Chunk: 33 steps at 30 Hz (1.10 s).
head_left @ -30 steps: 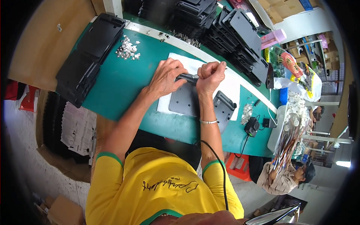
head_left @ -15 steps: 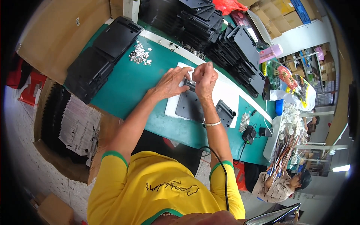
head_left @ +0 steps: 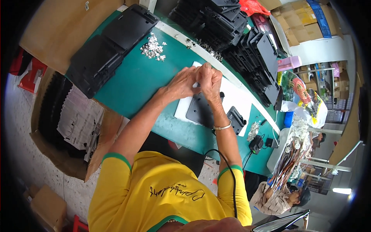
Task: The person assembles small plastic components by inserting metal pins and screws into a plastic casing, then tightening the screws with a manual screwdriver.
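Observation:
My left hand (head_left: 183,82) and my right hand (head_left: 210,82) meet over the far end of a black plastic panel (head_left: 198,110). The fingers of both are closed, thumbs and fingertips drawn together; whatever they hold is hidden. The panel lies on a white padded sheet (head_left: 180,111) on the green bench top. Right of my right wrist, a smaller black plastic part (head_left: 235,119) rests on the same sheet. A pile of small shiny metal pieces (head_left: 153,48) lies beyond my left hand, and another small pile (head_left: 253,130) is at the right.
Black panels (head_left: 102,58) are stacked at the bench's left, with taller stacks (head_left: 255,58) behind a white rail. A cabled black device (head_left: 256,144) and a tub of wires (head_left: 288,150) stand right. An open carton (head_left: 73,123) sits lower left. A co-worker (head_left: 274,197) is at right.
My hands have come together, the left moving right to meet the right. The whole view has shifted slightly. The panel remains on the sheet.

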Tool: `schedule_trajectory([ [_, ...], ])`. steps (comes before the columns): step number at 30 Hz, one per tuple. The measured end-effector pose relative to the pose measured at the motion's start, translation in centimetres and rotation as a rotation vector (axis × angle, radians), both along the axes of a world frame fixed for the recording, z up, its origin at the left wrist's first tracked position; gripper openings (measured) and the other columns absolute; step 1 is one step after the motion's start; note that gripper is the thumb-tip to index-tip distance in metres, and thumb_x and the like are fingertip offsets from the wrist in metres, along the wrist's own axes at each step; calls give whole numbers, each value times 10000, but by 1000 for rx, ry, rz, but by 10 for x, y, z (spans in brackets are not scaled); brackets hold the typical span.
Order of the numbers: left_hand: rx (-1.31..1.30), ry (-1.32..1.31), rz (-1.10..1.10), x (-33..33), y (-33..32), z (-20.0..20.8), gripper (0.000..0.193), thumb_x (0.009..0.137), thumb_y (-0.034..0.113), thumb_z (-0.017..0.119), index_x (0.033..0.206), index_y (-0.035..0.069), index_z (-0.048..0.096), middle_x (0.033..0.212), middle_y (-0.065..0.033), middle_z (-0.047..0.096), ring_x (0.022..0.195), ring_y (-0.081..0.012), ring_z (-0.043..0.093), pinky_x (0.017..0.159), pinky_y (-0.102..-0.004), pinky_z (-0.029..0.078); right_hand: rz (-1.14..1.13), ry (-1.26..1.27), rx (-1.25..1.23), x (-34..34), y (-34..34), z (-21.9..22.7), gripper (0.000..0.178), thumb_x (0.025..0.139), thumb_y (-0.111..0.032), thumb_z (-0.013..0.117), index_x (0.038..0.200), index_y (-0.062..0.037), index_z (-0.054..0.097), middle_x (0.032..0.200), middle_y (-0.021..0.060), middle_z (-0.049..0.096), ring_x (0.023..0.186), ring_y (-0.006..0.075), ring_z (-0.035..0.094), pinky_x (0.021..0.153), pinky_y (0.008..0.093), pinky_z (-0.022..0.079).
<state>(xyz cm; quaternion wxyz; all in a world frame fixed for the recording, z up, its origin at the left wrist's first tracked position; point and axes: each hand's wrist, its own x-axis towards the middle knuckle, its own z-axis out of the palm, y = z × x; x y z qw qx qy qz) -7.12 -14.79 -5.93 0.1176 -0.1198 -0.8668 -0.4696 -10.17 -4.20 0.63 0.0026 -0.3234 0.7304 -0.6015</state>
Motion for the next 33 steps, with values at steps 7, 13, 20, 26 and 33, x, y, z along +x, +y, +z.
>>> schedule_trajectory([
  [7,28,100,-18,7,3,13,403,714,154,712,1071,61,550,922,-96,589,969,-292,534,860,-413,403,-167,-47,-151,3,18,-12,543,1022,-301,379,566,-23,476,512,22,480,492,79,431,457,259,340],
  [13,-141,239,-85,12,-4,20,267,733,126,731,979,73,640,1046,-71,634,1066,-258,540,893,-386,404,-431,-243,-354,29,99,31,514,1006,-330,421,595,-36,512,496,-4,417,441,66,345,418,247,281],
  [20,53,240,-118,10,6,33,243,751,15,713,974,-24,623,980,-109,611,835,-218,621,723,-320,504,-715,-169,185,121,180,7,229,936,-154,559,797,7,643,589,-30,498,562,28,411,488,202,305],
  [26,299,-19,48,33,22,81,155,804,21,674,943,-35,636,897,-70,607,618,-77,559,548,-219,454,-450,364,502,152,154,38,565,699,-314,809,1153,-49,603,1032,114,589,775,233,651,607,346,538],
  [33,63,-148,70,27,75,145,269,795,85,697,1028,-35,638,973,-110,635,650,-123,636,564,-252,496,-525,640,610,140,159,38,369,747,-165,752,1068,-46,614,925,85,594,680,249,642,552,347,526],
])
